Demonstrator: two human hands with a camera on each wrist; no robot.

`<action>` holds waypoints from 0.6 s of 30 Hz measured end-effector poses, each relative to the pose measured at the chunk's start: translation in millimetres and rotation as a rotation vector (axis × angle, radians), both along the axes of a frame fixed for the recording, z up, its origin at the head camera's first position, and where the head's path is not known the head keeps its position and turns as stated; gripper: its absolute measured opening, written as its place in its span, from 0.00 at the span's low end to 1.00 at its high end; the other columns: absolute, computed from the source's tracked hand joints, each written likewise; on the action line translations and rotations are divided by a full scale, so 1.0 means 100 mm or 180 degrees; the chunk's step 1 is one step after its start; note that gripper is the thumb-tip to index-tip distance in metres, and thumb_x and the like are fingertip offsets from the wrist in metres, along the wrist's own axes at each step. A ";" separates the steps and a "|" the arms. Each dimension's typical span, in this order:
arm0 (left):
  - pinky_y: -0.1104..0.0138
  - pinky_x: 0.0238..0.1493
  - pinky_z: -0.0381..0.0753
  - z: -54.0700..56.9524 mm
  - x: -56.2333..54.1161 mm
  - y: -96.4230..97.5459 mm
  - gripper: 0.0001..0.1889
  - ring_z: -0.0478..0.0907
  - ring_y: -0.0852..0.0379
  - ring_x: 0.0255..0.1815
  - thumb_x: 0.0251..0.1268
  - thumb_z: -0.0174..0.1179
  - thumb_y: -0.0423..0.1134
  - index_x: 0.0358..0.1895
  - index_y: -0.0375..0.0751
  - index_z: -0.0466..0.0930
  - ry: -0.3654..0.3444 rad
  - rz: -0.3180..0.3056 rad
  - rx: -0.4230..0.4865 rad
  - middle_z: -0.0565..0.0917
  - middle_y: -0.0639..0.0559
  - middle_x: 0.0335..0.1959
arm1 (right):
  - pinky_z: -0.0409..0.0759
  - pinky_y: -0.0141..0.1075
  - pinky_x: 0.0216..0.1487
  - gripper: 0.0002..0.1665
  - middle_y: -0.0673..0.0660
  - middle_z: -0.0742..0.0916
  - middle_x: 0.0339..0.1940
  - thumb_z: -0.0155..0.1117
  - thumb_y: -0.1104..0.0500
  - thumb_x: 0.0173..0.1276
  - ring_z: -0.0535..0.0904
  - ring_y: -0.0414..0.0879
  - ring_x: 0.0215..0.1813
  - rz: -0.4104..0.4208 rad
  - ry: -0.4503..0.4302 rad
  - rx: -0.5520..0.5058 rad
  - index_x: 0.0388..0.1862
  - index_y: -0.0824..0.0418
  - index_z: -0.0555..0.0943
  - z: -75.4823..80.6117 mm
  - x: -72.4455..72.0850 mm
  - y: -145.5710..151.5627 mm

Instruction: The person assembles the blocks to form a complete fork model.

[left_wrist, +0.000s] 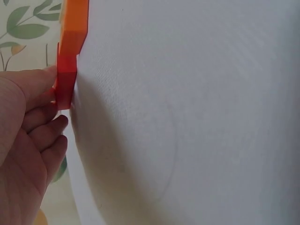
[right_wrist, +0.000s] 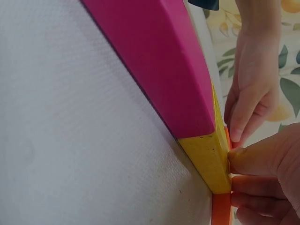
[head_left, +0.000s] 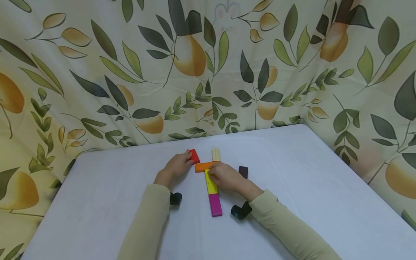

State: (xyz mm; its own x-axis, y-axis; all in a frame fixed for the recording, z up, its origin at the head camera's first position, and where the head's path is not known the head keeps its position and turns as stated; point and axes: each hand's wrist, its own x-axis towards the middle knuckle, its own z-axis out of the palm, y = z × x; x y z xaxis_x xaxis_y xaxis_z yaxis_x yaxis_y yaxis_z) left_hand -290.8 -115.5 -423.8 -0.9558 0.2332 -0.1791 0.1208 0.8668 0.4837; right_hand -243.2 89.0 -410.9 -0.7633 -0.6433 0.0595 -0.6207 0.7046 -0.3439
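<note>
At the far part of the table, my left hand [head_left: 177, 164] grips a red block [head_left: 194, 156]. The left wrist view shows the thumb and fingers at the red block [left_wrist: 66, 82], whose end meets an orange block [left_wrist: 75, 28]. My right hand [head_left: 227, 177] bends over the join of the orange block [head_left: 201, 167] and a yellow block [head_left: 212, 184]. In the right wrist view its thumb is against the yellow block [right_wrist: 206, 161], with the other fingers by the orange one. A magenta block [head_left: 215, 205] continues the line from the yellow block toward me.
A cream ridged block [head_left: 216, 154] sits beyond the orange block's right end. To the right, a dark block [head_left: 243, 172] lies partly behind my right hand. All stand on a white-covered table [head_left: 97, 209], with a leaf-and-fruit patterned curtain [head_left: 182, 104] behind.
</note>
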 end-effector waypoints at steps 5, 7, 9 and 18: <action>0.57 0.64 0.58 0.00 0.00 0.01 0.28 0.57 0.50 0.68 0.67 0.53 0.45 0.68 0.42 0.59 -0.0007 -0.0005 0.0015 0.59 0.49 0.70 | 0.75 0.37 0.52 0.12 0.55 0.84 0.44 0.63 0.61 0.62 0.78 0.46 0.48 0.0020 0.0036 0.0046 0.44 0.63 0.84 0.00 -0.01 0.00; 0.57 0.64 0.58 0.01 0.00 0.02 0.28 0.57 0.50 0.68 0.67 0.53 0.45 0.68 0.43 0.59 -0.0024 0.0012 0.0008 0.58 0.50 0.70 | 0.75 0.36 0.52 0.13 0.55 0.84 0.43 0.63 0.61 0.62 0.78 0.46 0.48 0.0022 0.0036 0.0050 0.44 0.63 0.84 0.00 -0.01 0.00; 0.57 0.64 0.58 0.01 0.00 0.02 0.28 0.57 0.50 0.68 0.67 0.53 0.45 0.68 0.43 0.59 -0.0044 0.0025 0.0005 0.58 0.50 0.70 | 0.75 0.36 0.52 0.13 0.54 0.84 0.43 0.63 0.61 0.62 0.78 0.46 0.48 0.0019 0.0034 0.0048 0.45 0.63 0.84 0.00 -0.01 0.00; 0.57 0.65 0.57 0.03 -0.01 0.01 0.28 0.56 0.50 0.69 0.67 0.53 0.45 0.67 0.42 0.60 -0.0080 -0.0022 0.0075 0.57 0.50 0.70 | 0.76 0.28 0.40 0.05 0.47 0.79 0.27 0.63 0.62 0.61 0.73 0.40 0.33 0.0006 0.0030 0.0068 0.36 0.60 0.83 0.00 0.00 -0.01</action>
